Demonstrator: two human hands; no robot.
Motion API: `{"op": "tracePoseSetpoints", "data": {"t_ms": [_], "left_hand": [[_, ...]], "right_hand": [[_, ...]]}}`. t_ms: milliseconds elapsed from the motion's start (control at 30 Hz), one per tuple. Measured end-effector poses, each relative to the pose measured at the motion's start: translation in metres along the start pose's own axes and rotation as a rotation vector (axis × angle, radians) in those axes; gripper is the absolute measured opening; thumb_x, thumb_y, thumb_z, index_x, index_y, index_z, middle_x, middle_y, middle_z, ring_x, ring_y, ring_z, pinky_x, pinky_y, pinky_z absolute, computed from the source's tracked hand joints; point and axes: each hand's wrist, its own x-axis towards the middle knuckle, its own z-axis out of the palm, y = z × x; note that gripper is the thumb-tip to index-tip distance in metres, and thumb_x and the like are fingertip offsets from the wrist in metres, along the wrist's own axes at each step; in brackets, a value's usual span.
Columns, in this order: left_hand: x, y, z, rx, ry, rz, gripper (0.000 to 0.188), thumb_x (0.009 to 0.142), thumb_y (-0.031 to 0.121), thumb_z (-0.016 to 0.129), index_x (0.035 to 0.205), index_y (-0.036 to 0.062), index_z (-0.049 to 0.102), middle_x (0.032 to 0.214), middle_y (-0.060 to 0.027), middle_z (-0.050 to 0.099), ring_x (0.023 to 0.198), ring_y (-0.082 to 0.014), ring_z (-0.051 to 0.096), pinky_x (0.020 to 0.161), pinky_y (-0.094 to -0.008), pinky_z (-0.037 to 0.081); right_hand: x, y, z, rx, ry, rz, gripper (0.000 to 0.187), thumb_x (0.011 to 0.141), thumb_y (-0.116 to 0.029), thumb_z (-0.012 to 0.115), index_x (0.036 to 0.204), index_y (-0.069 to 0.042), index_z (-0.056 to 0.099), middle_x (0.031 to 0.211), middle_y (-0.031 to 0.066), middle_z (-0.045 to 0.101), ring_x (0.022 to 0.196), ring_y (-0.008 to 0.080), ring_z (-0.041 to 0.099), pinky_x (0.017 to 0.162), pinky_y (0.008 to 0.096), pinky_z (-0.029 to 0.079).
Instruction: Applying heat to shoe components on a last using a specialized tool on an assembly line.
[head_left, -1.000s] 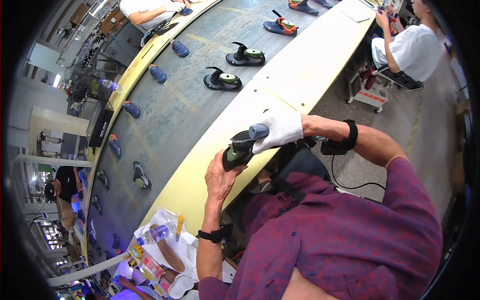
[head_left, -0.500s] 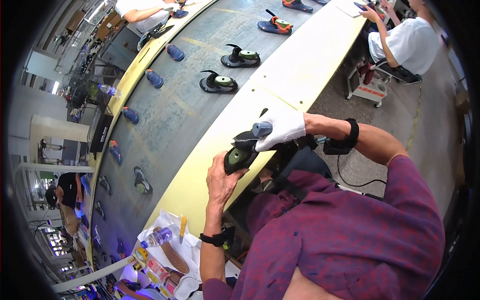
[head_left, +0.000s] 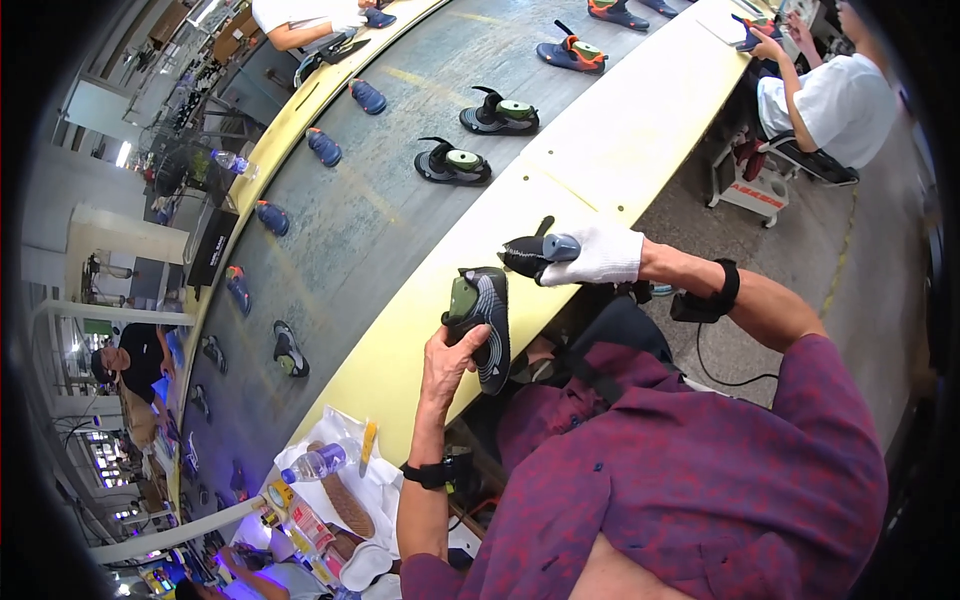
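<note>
My left hand [head_left: 447,368] is bare and grips a black shoe [head_left: 492,330] with grey wavy lines along its sole edge. A green shoe last [head_left: 463,297] sits in the shoe's opening. My right hand [head_left: 605,254] wears a white glove and is closed around a black piece [head_left: 524,256] with white stitching and an upright loop. A blue-grey rounded block [head_left: 561,247] shows at this piece, against the glove; whether it is a last or a tool I cannot tell. The shoe and the black piece are apart, above the pale yellow bench edge [head_left: 400,375].
Beyond the bench runs a grey conveyor belt [head_left: 340,260] carrying several shoes, two black ones [head_left: 453,162] with green lasts nearby. A bottle [head_left: 318,462] and an insole [head_left: 348,505] lie on white wrapping at the lower left. A co-worker [head_left: 835,105] sits at the upper right.
My hands have moved apart. The shoe in my left hand has turned to show its sole edge, and the black piece in my right hand has come away from it, rightward and slightly up.
</note>
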Motion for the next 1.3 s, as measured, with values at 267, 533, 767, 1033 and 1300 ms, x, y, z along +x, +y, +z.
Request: {"op": "tracePoseSetpoints", "data": {"t_ms": [267,533,767,1033,1300], "left_hand": [[0.000,0.005,-0.040,0.866,0.066,0.370,0.062,0.082,0.040,0.090,0.129,0.0041,0.070,0.116,-0.0145,0.075,0.104,-0.0337,0.073,0.088,-0.0440,0.055],[0.018,-0.052,-0.084,0.641,0.267,0.377,0.077,0.097,0.043,0.073,0.158,0.0030,0.048,0.152,-0.0299,0.056,0.137,-0.0442,0.059,0.112,-0.0490,0.048],[0.058,-0.055,-0.045,0.738,0.524,0.008,0.107,0.096,0.072,0.064,0.160,-0.0076,0.033,0.147,-0.0361,0.057,0.134,-0.0485,0.061,0.113,-0.0510,0.047],[0.110,-0.062,-0.127,-0.272,0.285,-0.080,0.067,0.092,0.032,0.083,0.142,0.0015,0.052,0.118,-0.0161,0.070,0.088,-0.0286,0.075,0.049,-0.0388,0.062],[0.206,-0.062,-0.245,0.095,0.523,-0.146,0.070,0.090,0.031,0.084,0.144,0.0020,0.051,0.133,-0.0196,0.064,0.116,-0.0357,0.068,0.079,-0.0566,0.063]], "right_hand": [[0.029,0.008,-0.002,-0.078,-0.157,0.147,0.047,0.091,-0.039,0.080,0.125,-0.007,0.071,0.107,0.0091,0.072,0.098,0.0200,0.066,0.089,0.0357,0.054],[0.086,0.129,-0.038,-0.442,0.270,0.176,0.052,0.093,-0.046,0.071,0.123,-0.003,0.075,0.110,0.0226,0.077,0.102,0.0367,0.074,0.092,0.0441,0.057],[0.098,0.134,-0.036,-0.588,0.487,0.107,0.036,0.095,-0.037,0.068,0.097,-0.003,0.079,0.092,0.0236,0.075,0.087,0.0407,0.072,0.081,0.0488,0.056],[0.090,0.145,-0.039,-0.658,0.538,0.069,0.035,0.094,-0.037,0.075,0.102,-0.003,0.077,0.095,0.0212,0.075,0.086,0.0398,0.074,0.078,0.0490,0.059],[0.086,0.141,-0.035,-0.674,0.526,0.116,0.033,0.094,-0.038,0.074,0.103,-0.007,0.072,0.091,0.0186,0.074,0.084,0.0393,0.074,0.075,0.0496,0.060]]}}
